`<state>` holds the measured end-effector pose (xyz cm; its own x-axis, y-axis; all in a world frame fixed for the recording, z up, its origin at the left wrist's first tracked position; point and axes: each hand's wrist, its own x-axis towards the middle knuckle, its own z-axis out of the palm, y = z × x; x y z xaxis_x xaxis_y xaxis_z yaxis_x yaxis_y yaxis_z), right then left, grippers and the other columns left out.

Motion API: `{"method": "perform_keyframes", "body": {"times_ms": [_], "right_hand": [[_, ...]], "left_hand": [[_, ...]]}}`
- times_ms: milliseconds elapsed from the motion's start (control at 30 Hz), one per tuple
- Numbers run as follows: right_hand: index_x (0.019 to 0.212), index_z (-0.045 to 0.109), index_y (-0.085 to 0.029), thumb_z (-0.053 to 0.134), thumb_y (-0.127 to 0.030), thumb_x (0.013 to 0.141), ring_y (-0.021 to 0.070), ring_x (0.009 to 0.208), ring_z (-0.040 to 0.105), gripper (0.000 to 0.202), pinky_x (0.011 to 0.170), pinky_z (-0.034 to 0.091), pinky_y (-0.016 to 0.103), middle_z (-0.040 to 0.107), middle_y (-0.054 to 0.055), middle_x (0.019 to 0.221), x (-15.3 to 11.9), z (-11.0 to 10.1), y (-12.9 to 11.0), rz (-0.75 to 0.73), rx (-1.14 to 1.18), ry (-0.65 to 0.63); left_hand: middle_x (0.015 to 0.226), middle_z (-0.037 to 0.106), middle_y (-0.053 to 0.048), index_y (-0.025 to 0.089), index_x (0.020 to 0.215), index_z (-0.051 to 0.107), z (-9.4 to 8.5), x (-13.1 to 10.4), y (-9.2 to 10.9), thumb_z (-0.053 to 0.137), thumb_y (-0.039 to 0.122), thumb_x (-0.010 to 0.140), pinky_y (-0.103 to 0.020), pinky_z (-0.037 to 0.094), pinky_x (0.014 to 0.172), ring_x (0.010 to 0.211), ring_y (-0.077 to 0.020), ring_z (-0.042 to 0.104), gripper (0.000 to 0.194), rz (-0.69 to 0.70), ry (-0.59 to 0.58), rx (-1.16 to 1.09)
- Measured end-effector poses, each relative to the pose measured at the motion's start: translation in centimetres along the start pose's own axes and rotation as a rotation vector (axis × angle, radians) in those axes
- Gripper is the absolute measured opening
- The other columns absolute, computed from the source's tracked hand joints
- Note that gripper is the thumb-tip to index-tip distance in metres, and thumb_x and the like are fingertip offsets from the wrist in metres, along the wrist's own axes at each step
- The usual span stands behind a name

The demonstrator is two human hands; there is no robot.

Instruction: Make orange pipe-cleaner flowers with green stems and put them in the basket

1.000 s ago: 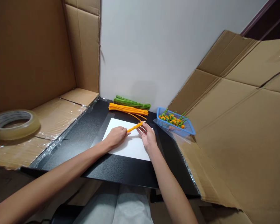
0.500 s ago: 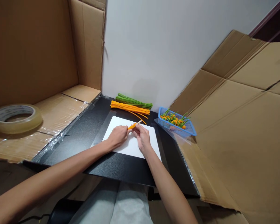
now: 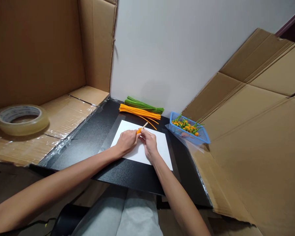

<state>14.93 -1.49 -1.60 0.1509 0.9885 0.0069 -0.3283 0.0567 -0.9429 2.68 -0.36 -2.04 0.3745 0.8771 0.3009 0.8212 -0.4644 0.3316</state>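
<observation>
Over a white sheet of paper [image 3: 163, 152], my two hands meet at a thin pale stick [image 3: 145, 125] with an orange pipe cleaner [image 3: 139, 131] coiled around it. My left hand [image 3: 127, 140] is closed around the orange coil. The fingers of my right hand [image 3: 149, 140] pinch the stick close to the coil, and its bare end pokes out up and to the right. My fingers hide most of the coil. Just beyond the paper lie a bundle of orange pipe cleaners [image 3: 137, 111], a few of them loose, and a green bundle [image 3: 144, 104] behind it.
At the right, a blue plastic basket [image 3: 203, 140] holds several small orange-and-green pipe cleaner pieces. A wide roll of clear tape [image 3: 21, 126] rests on cardboard at the left. Cardboard walls [image 3: 248, 141] flank the black tabletop [image 3: 132, 173], with a white wall [image 3: 157, 49] behind.
Less of the orange coil shows between my hands now, and the stick points up more steeply. The whole view has shifted slightly, with the hands still together over the paper.
</observation>
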Motion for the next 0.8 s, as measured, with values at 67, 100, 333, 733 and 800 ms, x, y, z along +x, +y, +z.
{"method": "perform_keyframes", "body": {"times_ms": [67, 100, 333, 733, 800], "right_hand": [[0.074, 0.076, -0.017, 0.078, -0.036, 0.069, 0.0173, 0.08, 0.067, 0.02, 0.076, 0.054, 0.029, 0.075, 0.004, 0.082, 0.0, 0.1, 0.1, -0.007, 0.005, -0.007], [0.075, 0.077, -0.017, 0.078, -0.036, 0.069, 0.0175, 0.081, 0.067, 0.02, 0.077, 0.054, 0.03, 0.075, 0.004, 0.083, 0.0, 0.1, 0.1, -0.012, 0.007, -0.01], [0.074, 0.076, -0.016, 0.079, -0.038, 0.069, 0.0179, 0.08, 0.067, 0.023, 0.079, 0.054, 0.032, 0.074, 0.004, 0.082, 0.1, 0.5, 0.1, -0.043, 0.03, -0.005], [0.078, 0.077, -0.016, 0.078, -0.04, 0.071, 0.0168, 0.076, 0.064, 0.025, 0.075, 0.054, 0.03, 0.072, 0.004, 0.079, 1.2, -1.0, 1.2, -0.159, -0.063, 0.022], [0.078, 0.077, -0.015, 0.078, -0.043, 0.073, 0.0173, 0.075, 0.064, 0.028, 0.073, 0.054, 0.03, 0.072, 0.004, 0.079, 1.2, -1.0, 1.3, -0.152, -0.064, 0.017]], "left_hand": [[0.098, 0.074, -0.014, 0.011, 0.109, 0.066, 0.0, 0.0, 0.0, 0.036, 0.033, 0.104, -0.034, 0.048, 0.078, 0.089, -0.0261, 0.069, 0.037, -0.003, 0.005, 0.002], [0.098, 0.074, -0.014, 0.011, 0.108, 0.066, 0.0, 0.0, 0.0, 0.036, 0.033, 0.104, -0.033, 0.048, 0.078, 0.089, -0.0258, 0.069, 0.037, -0.005, 0.014, 0.0], [0.09, 0.073, -0.012, 0.012, 0.095, 0.068, 0.3, 0.4, -0.3, 0.042, 0.03, 0.102, -0.031, 0.047, 0.075, 0.085, -0.0238, 0.069, 0.033, -0.001, 0.11, -0.024], [0.092, 0.075, -0.013, 0.014, 0.096, 0.068, 0.8, 1.2, -0.1, 0.038, 0.032, 0.103, -0.031, 0.046, 0.074, 0.084, -0.0246, 0.071, 0.036, -0.044, 0.044, -0.061], [0.092, 0.074, -0.013, 0.014, 0.096, 0.068, 0.8, 1.1, -0.1, 0.038, 0.033, 0.103, -0.03, 0.046, 0.074, 0.085, -0.0248, 0.071, 0.036, -0.054, 0.038, -0.049]]}}
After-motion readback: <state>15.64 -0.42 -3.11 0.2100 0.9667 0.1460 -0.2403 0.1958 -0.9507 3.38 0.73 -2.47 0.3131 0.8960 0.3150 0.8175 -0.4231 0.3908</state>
